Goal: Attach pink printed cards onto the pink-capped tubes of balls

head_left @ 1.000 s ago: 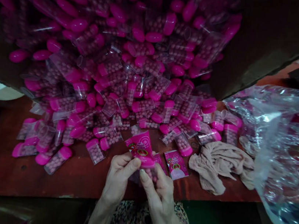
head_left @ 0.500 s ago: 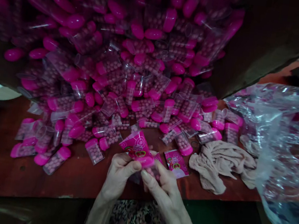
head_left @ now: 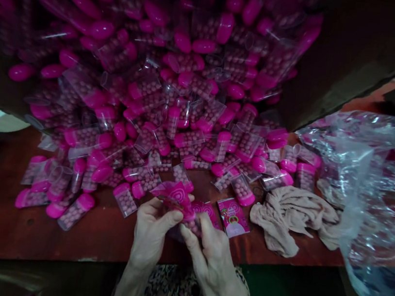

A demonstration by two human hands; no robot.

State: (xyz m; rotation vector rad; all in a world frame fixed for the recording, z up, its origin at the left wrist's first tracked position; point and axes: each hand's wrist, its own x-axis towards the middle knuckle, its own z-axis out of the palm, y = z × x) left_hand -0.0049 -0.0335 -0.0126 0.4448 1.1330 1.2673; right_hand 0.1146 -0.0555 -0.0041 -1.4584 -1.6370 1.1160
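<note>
My left hand (head_left: 150, 234) is closed, with thumb and fingers pinching a pink printed wrapper sleeve (head_left: 176, 194). In my right hand (head_left: 212, 255) is a small clear container (head_left: 193, 226) of pinkish balls, gripped between thumb and fingers. The sleeve meets the container's upper end between both hands, and its pink cap is largely covered there. Just beyond my right fingers, one flat printed sleeve (head_left: 206, 211) lies on the table, partly hidden. Beside it rests another flat sleeve (head_left: 233, 217).
A large heap of pink-capped containers (head_left: 187, 141) spills from a dark box onto the red-brown wooden table (head_left: 103, 240). To the right lie a crumpled beige cloth (head_left: 287, 214) and a big clear plastic bag (head_left: 389, 194).
Both hands have shifted slightly left. The sleeve has tipped over and crumpled, covering the container's pink cap, which showed plainly before. More of the flat sleeve behind my right hand shows.
</note>
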